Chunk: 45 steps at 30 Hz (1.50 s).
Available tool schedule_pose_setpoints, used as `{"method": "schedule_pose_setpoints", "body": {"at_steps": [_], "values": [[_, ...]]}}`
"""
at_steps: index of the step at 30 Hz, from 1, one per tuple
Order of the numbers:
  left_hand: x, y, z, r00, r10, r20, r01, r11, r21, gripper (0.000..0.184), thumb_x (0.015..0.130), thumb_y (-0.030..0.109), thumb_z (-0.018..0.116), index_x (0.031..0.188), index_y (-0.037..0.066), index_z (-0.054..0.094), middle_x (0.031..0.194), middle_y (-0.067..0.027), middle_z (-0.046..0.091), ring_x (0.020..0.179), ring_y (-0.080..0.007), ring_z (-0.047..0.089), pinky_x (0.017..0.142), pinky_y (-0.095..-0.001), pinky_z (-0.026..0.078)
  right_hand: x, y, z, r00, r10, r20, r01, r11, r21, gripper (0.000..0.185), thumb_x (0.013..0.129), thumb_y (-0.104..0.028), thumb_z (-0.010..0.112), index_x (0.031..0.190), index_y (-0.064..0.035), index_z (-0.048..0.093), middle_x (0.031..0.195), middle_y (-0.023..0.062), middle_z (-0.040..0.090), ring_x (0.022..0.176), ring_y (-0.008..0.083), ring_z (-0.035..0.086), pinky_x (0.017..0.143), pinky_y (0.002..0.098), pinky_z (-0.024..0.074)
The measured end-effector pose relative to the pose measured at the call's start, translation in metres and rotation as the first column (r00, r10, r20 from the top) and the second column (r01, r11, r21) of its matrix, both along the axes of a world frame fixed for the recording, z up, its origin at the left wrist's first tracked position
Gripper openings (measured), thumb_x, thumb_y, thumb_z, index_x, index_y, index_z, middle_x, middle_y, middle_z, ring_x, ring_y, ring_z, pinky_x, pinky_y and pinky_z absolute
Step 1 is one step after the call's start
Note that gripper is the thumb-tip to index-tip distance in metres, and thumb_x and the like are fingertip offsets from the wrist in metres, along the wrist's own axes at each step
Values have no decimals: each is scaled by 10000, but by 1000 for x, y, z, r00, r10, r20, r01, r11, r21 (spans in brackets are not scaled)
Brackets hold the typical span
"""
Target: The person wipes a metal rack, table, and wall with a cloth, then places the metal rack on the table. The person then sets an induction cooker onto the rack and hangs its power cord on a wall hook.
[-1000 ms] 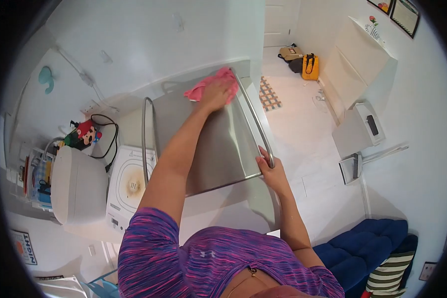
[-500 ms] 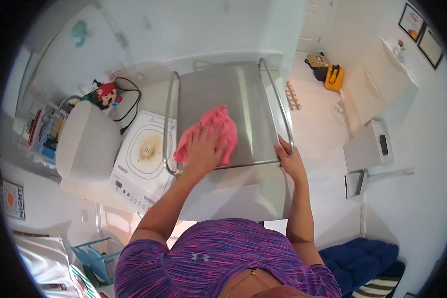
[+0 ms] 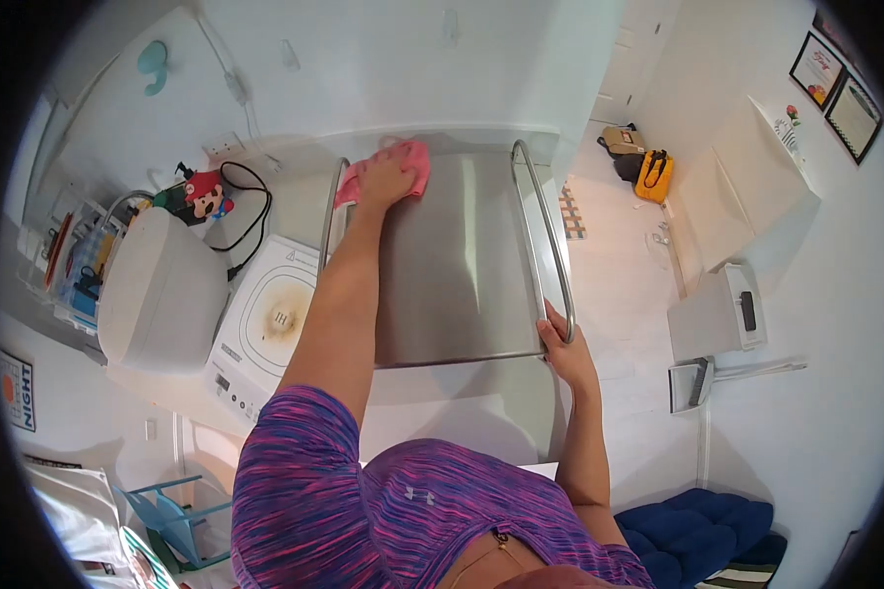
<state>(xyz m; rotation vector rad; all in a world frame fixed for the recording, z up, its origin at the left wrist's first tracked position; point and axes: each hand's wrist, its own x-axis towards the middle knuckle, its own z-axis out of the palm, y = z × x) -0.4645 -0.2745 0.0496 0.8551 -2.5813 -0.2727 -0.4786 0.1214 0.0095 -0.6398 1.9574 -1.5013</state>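
Note:
A metal shelf with a raised rail on each side rests on the white counter. My left hand lies spread on a pink cloth, pressing it against the far left corner of the shelf. Near the shelf's front right corner, my right hand has its fingers wrapped round the right rail.
Left of the shelf is a white induction cooktop with a brown stain. Beyond it are a white rounded bin, a black cable and a red-capped figure. A wall stands behind the counter.
My left hand and the cloth went from the far right of the shelf to its near left, then up to the far left corner. My right hand stays on the right rail.

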Motion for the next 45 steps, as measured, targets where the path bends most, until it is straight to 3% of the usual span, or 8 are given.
{"method": "schedule_pose_setpoints", "body": {"at_steps": [9, 21, 28, 31, 34, 36, 39, 45], "values": [[82, 211, -9, 795, -606, -6, 605, 794, -64, 494, 770, 283, 536, 1250, 179, 478, 1322, -126, 389, 1251, -364, 298, 1017, -563, 201, 1, 1, 2, 999, -11, 35, 10, 1000, 21, 413, 898, -197, 500, 1290, -80, 442, 663, -65, 453, 544, 40, 347, 485, 208, 311], [230, 193, -5, 990, 25, -139, -33, 998, -62, 413, 805, 116, 529, 1204, 39, 453, 1188, -207, 461, 1085, -386, 449, 889, -431, 393, 2, -12, 2, 996, 89, -17, -89, 996, 9, 436, 903, -217, 465, 1300, -44, 410, 601, -40, 369, 529, 65, 337, 500, 221, 323], [239, 271, -7, 734, -583, -349, 673, 692, 261, 249, 778, 186, 565, 966, 25, 597, 804, -164, 565, 709, -344, 550, 663, -430, 438, -3, -12, 17, 989, 130, 70, -134, 989, 57, 446, 909, -227, 471, 1314, -56, 394, 598, -25, 395, 492, 80, 369, 475, 230, 341], [225, 280, -37, 903, -427, 47, 303, 712, 634, 271, 780, 271, 573, 879, 22, 611, 786, -153, 572, 702, -324, 557, 656, -404, 455, -3, -12, 17, 985, 146, 94, -148, 989, 21, 489, 900, -281, 486, 1320, -53, 382, 621, -12, 449, 497, 86, 428, 485, 226, 355], [189, 261, -67, 957, -40, -288, 289, 24, 957, 300, 815, 345, 562, 876, 52, 586, 860, -127, 584, 790, -275, 569, 741, -374, 451, -9, -10, 15, 977, 193, 92, -191, 981, -28, 609, 871, -455, 476, 1242, 27, 449, 624, 9, 474, 517, 114, 513, 544, 248, 390], [173, 258, -74, 908, 313, -279, 402, -457, 794, 324, 839, 394, 555, 874, 72, 570, 909, -109, 592, 848, -242, 577, 798, -354, 449, -22, -11, 1, 941, 304, 150, -308, 951, 9, 698, 833, -602, 420, 1068, 42, 552, 658, 46, 535, 550, 141, 561, 602, 260, 407], [158, 282, -40, 639, 763, -100, 655, -471, 591, 323, 863, 362, 545, 980, 62, 523, 968, -106, 578, 949, -222, 565, 886, -330, 429, -14, -10, 12, 937, 304, 171, -307, 952, -7, 708, 812, -670, 372, 882, -2, 596, 665, 72, 569, 543, 157, 559, 626, 271, 412], [159, 276, -36, 661, 698, -274, 674, -392, 627, 281, 874, 248, 547, 1017, 14, 486, 981, -124, 576, 991, -232, 558, 952, -351, 419, -7, -6, 9, 968, 246, 42, -244, 969, -39, 729, 804, -694, 349, 818, -15, 613, 678, 94, 599, 588, 161, 568, 600, 276, 413]]}}
